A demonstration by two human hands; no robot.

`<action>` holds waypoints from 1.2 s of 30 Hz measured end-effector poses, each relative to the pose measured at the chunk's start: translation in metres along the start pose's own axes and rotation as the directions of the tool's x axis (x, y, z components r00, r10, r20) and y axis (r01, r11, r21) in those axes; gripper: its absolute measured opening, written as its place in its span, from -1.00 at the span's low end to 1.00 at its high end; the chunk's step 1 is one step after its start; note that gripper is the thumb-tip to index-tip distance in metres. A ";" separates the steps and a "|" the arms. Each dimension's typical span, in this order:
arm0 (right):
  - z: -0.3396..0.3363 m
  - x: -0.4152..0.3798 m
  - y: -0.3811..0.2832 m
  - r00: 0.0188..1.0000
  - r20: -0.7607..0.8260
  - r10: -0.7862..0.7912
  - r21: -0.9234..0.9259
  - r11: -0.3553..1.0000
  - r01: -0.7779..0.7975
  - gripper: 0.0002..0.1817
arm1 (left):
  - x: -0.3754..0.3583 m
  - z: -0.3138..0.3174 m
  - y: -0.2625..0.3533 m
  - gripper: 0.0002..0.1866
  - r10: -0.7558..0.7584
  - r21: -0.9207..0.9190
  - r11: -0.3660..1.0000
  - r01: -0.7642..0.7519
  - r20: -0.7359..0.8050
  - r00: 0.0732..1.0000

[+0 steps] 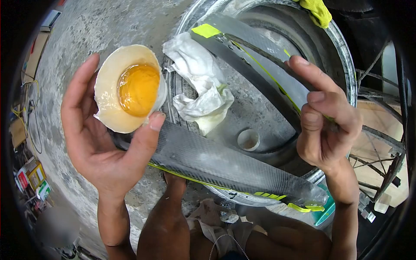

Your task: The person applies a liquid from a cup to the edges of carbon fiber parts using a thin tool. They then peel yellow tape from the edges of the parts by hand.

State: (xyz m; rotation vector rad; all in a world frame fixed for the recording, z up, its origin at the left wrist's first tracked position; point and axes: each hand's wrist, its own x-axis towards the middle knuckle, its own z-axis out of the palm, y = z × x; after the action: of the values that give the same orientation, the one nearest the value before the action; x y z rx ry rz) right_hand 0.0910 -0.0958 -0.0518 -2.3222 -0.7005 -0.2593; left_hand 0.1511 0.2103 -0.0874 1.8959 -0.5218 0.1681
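My left hand (110,149) holds up a pale cup (106,86) with amber liquid (138,90) inside, its opening facing the camera. On the right, my right hand (325,115) is raised with fingers apart and curled, and nothing can be made out in it. Below and between the hands lies a dark woven-patterned panel (229,162) with a yellow-green edge. A second dark piece (255,69) with yellow-green tape (206,30) extends behind my right hand. Beside it is a crumpled white cloth (201,82).
A large round metal rim (351,65) supports the pieces, with a yellow-green glove (318,12) on its edge. A small round cup (248,140) sits inside. Metal framework (383,95) stands at right; boxes (34,175) and cables lie at left.
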 end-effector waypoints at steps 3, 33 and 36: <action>0.005 -0.004 0.002 1.000 -0.026 0.014 -0.019 1.000 -0.015 -0.81 | 0.000 -0.001 0.000 -0.13 -0.005 -0.002 1.000 0.005 0.012 1.000; -0.001 -0.003 -0.042 0.989 0.008 0.145 0.367 0.920 -0.137 -0.85 | 0.007 0.022 0.012 -0.05 0.106 0.140 0.979 -0.146 0.259 0.960; -0.006 -0.012 -0.030 0.987 -0.029 0.156 0.360 0.923 -0.135 -0.80 | 0.011 0.018 0.012 -0.08 0.075 0.161 0.980 -0.120 0.263 0.962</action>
State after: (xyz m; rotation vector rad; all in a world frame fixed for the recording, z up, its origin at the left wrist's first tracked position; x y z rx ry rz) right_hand 0.0644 -0.0861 -0.0346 -1.9968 -0.4959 -0.1177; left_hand 0.1528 0.1873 -0.0798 2.0788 -0.7996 0.0334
